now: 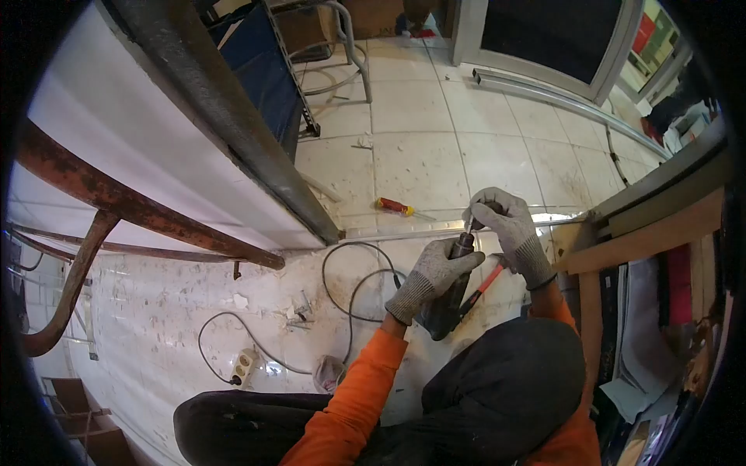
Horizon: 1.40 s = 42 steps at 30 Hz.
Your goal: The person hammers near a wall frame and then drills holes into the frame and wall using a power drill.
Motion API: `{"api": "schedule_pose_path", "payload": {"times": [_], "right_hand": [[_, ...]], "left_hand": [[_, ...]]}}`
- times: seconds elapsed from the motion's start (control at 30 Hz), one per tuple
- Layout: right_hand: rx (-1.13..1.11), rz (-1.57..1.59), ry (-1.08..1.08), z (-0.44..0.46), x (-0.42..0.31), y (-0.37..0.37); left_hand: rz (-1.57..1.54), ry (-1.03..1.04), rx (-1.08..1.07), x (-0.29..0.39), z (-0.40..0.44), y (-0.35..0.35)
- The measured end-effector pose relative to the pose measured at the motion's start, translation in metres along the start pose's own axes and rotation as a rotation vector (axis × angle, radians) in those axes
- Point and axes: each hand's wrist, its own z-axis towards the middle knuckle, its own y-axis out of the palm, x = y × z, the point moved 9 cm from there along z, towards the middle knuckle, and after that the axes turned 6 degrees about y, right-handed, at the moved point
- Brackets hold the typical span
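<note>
Holding the drill, left fingers closed round it, my right fingers pinched at its bit.

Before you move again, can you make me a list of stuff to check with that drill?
1. Left hand and right hand in gloves: ok.
2. Left hand around the drill: ok.
3. Right hand away from the drill's tip: not ok, its fingers are right there.
4. Bit tight in the drill: cannot tell.
5. Floor near the drill free of loose tools: not ok, a screwdriver lies there.
6. Drill plugged into the power strip: cannot tell.
</note>
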Motion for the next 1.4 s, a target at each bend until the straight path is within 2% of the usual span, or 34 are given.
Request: {"api": "schedule_pose_path", "payload": {"times": [0.13, 0.33, 0.43, 0.87, 1.07, 1.23, 1.4], "right_hand": [[-0.068, 0.085, 0.057, 0.006, 0.016, 0.003], [-0.099, 0.041, 0.056, 0.003, 0.015, 0.004], [-0.090, 0.139, 0.063, 0.004, 0.023, 0.004], [-0.076, 0.074, 0.081, 0.001, 0.025, 0.002], [-0.119, 0.039, 0.047, -0.002, 0.015, 0.003], [-0.113, 0.020, 0.014, -0.005, 0.013, 0.002], [-0.119, -0.143, -0.025, -0.015, 0.016, 0.001]], "left_hand": [[-0.026, -0.025, -0.031, -0.004, -0.001, 0.002], [-0.027, -0.003, -0.050, -0.007, 0.000, 0.000], [0.008, 0.009, -0.060, -0.001, 0.000, -0.002], [0.081, -0.013, -0.093, -0.003, -0.002, -0.001], [0.058, 0.088, -0.095, 0.004, -0.003, 0.001], [-0.009, 0.044, -0.070, -0.001, -0.005, 0.002], [-0.029, 0.096, -0.012, 0.003, -0.004, -0.002]]}}
